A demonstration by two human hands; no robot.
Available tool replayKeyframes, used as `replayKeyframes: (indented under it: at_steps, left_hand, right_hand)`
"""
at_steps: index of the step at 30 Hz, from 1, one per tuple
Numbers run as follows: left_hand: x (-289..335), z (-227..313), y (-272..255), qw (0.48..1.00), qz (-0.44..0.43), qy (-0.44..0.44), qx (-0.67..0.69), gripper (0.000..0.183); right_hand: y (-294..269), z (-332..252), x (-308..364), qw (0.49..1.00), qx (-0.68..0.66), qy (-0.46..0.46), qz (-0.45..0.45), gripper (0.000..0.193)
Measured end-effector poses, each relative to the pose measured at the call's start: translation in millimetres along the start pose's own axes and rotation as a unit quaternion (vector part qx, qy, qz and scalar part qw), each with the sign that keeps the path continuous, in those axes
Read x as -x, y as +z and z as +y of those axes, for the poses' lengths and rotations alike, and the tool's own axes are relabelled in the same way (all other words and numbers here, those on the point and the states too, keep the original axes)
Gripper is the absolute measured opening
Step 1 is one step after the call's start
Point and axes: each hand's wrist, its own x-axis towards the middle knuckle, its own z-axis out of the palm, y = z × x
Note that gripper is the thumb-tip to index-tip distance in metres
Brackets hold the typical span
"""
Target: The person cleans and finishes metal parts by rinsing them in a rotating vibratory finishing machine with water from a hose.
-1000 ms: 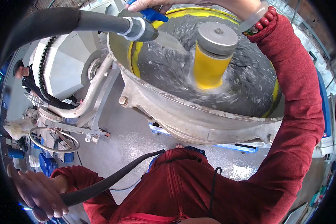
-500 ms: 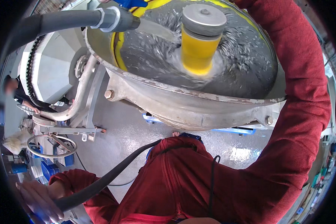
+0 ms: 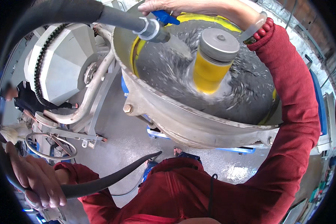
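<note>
My left hand [image 3: 35, 179] is wrapped round a thick black hose [image 3: 100, 183] at the lower left. Its other end runs along the upper left, through a metal clamp [image 3: 150, 30], to a nozzle. A stream of water [image 3: 179, 46] pours from that nozzle into a large round metal tub [image 3: 175, 108]. My right hand [image 3: 164, 5] reaches over the far side, its fingers closed at the blue valve lever [image 3: 166, 16]. Wet, grey, small pieces [image 3: 160, 63] swirl round the yellow central post [image 3: 209, 74], which has a round metal cap [image 3: 220, 41].
A white faceted drum [image 3: 65, 63] with a toothed rim stands on a frame at the left, above a handwheel [image 3: 50, 156]. Behind it, a person in dark clothes [image 3: 28, 99] is at the far left. Wet grey floor [image 3: 127, 153] lies below the tub.
The tub and nozzle appear lower and further right as the view shifts. My right hand has come into view at the valve; my left hand, still on the hose, appears slightly higher.
</note>
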Motion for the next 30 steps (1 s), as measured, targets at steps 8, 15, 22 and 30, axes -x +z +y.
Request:
replayKeyframes:
  at_steps: [8, 15, 22, 30]
  left_hand:
    - [13.2, -9.2, -21.1, 0.994, 0.100, 0.041, -0.003, 0.071]
    - [8.8, -17.7, -27.0, 0.975, 0.217, 0.004, -0.050, 0.039]
    - [15.5, -5.9, -48.2, 0.916, 0.314, -0.008, -0.250, 0.043]
    - [29.1, -39.0, -55.9, 0.931, 0.029, -0.043, -0.361, 0.035]
  right_hand:
    - [25.4, -1.1, -29.5, 0.994, -0.086, -0.009, 0.060, 0.038]
    - [19.9, -25.7, -34.6, 0.995, -0.060, 0.057, 0.062, 0.035]
    - [28.6, -41.2, -45.2, 0.976, 0.110, 0.182, 0.038, 0.049]
    - [34.7, -31.0, -87.6, 0.982, 0.043, 0.108, 0.147, 0.049]
